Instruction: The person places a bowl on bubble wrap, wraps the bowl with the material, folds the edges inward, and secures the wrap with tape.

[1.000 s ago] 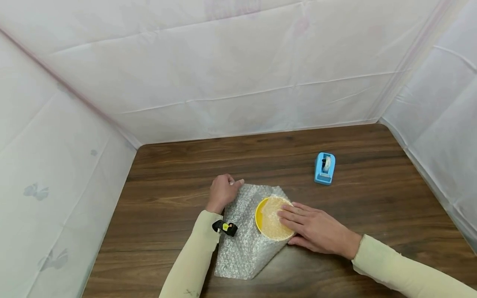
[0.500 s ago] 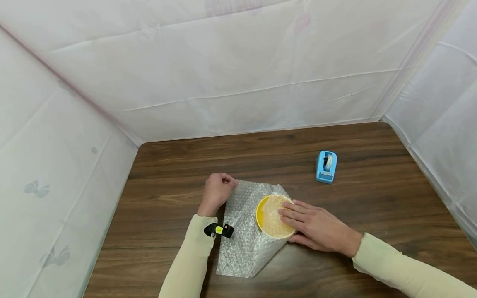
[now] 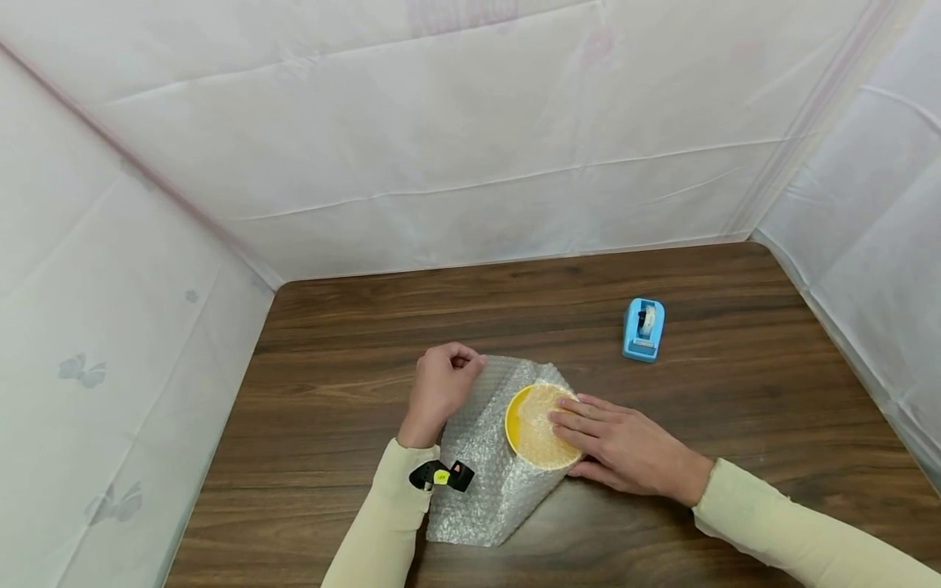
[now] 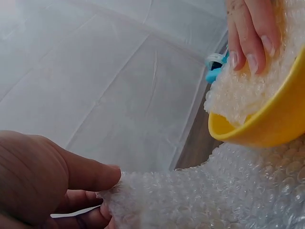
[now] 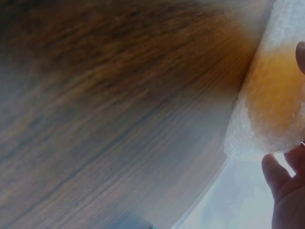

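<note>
A yellow bowl (image 3: 514, 420) lies on a sheet of bubble wrap (image 3: 470, 490), one part of which is folded over the bowl's mouth. My left hand (image 3: 441, 388) pinches the far left corner of the sheet between thumb and fingers; the left wrist view shows that edge of bubble wrap (image 4: 176, 200) raised beside the bowl (image 4: 271, 119). With straight fingers, my right hand (image 3: 621, 449) presses the folded flap onto the bowl, its thumb near the right side. Through the wrap in the right wrist view the bowl (image 5: 276, 95) shows orange-yellow.
A light blue tape dispenser (image 3: 643, 329) with a roll in it stands on the brown wooden table (image 3: 353, 327), beyond my right hand. White sheeting (image 3: 470, 163) closes off the table at the back and both sides.
The left hand moved slightly left with the bubble wrap corner, then back to the right, and the corner now looks lifted. My right hand stays on the covered bowl.
</note>
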`<state>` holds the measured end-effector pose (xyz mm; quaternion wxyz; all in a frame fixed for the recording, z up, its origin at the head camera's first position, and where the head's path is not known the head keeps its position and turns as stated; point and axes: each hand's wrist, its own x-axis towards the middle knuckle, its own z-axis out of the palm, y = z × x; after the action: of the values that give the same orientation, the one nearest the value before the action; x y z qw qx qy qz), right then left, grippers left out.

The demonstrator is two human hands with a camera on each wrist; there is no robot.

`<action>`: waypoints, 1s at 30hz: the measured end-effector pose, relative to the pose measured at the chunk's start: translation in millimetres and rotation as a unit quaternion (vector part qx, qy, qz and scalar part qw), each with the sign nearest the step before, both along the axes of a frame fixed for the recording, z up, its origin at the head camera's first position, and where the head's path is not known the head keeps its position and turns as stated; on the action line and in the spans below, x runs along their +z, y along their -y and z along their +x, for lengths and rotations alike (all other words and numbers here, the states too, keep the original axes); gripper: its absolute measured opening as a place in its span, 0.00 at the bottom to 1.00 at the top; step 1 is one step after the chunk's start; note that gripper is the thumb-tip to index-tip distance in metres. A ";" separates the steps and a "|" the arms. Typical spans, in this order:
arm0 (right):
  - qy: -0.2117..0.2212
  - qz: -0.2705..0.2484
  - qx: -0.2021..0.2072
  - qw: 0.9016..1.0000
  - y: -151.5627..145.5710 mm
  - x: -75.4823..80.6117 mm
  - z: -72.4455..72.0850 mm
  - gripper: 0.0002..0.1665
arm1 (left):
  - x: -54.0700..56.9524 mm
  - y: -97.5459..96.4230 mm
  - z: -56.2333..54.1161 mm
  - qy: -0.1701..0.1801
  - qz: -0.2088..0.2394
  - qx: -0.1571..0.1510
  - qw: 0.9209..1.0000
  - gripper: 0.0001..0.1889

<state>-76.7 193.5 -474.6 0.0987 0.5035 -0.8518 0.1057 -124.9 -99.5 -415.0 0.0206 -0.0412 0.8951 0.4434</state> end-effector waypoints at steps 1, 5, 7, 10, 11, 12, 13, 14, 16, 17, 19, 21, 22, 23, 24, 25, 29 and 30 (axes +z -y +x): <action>0.001 0.000 0.000 1.000 0.1 -0.1 0.1 0.36 | 0.9 -0.9 0.5 -0.003 0.001 0.000 1.000 0.08; 0.002 -0.004 0.000 1.000 0.2 -0.4 0.2 0.35 | 4.2 -3.8 2.4 -0.013 0.005 -0.006 1.000 0.08; 0.003 -0.005 0.001 1.000 0.3 -0.5 0.2 0.35 | 6.0 -5.4 3.6 -0.017 0.010 -0.011 1.000 0.07; 0.002 -0.006 0.002 1.000 0.6 -0.6 -0.1 0.35 | 8.6 -8.9 6.6 -0.021 0.020 -0.019 0.999 0.07; 0.002 -0.007 0.002 1.000 0.7 -0.6 -0.2 0.35 | 9.4 -10.5 7.8 -0.022 0.026 -0.022 0.999 0.07; 0.001 -0.008 0.003 1.000 0.9 -0.7 -0.4 0.35 | 9.9 -12.4 8.9 -0.025 0.033 -0.027 0.999 0.07; 0.000 -0.009 0.004 1.000 1.1 -0.8 -0.5 0.35 | 10.1 -14.6 10.1 -0.025 0.041 -0.032 0.998 0.07; -0.001 -0.010 0.004 1.000 1.2 -0.9 -0.7 0.35 | 9.9 -16.9 11.1 -0.026 0.049 -0.038 0.998 0.07; -0.002 -0.012 0.006 1.000 1.7 -0.9 -1.0 0.35 | 9.0 -22.1 13.6 -0.027 0.066 -0.052 0.996 0.07; -0.003 -0.013 0.006 1.000 1.9 -0.8 -1.2 0.35 | 8.9 -24.8 14.8 -0.028 0.075 -0.057 0.995 0.07; -0.002 -0.012 0.006 1.000 2.3 -0.4 -1.4 0.35 | 8.3 -29.7 17.3 -0.031 0.091 -0.066 0.993 0.08; -0.002 -0.010 0.006 1.000 2.7 0.1 -1.5 0.35 | 7.0 -33.8 19.7 -0.039 0.103 -0.070 0.991 0.08; -0.001 -0.008 0.006 1.000 2.9 0.4 -1.6 0.35 | 6.7 -35.9 20.9 -0.042 0.108 -0.072 0.991 0.08; -0.001 -0.007 0.005 1.000 2.8 0.6 -1.6 0.35 | 6.3 -38.0 22.2 -0.044 0.113 -0.073 0.990 0.08; -0.001 -0.006 0.006 1.000 2.8 0.9 -1.6 0.35 | 5.2 -39.9 23.5 -0.046 0.116 -0.077 0.989 0.08; -0.001 -0.006 0.006 1.000 2.8 1.1 -1.6 0.35 | 3.9 -42.0 24.7 -0.047 0.118 -0.080 0.989 0.08; -0.004 -0.005 0.009 1.000 3.1 0.9 -1.9 0.35 | -0.1 -50.2 30.8 -0.042 0.130 -0.087 0.987 0.08; -0.006 -0.006 0.010 1.000 3.2 0.9 -2.1 0.34 | -1.4 -51.9 32.3 -0.041 0.133 -0.086 0.987 0.08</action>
<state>-78.8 190.3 -473.8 0.1059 0.5119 -0.8455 0.1084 -92.7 -47.6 -416.4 0.0269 0.0572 0.8287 0.5562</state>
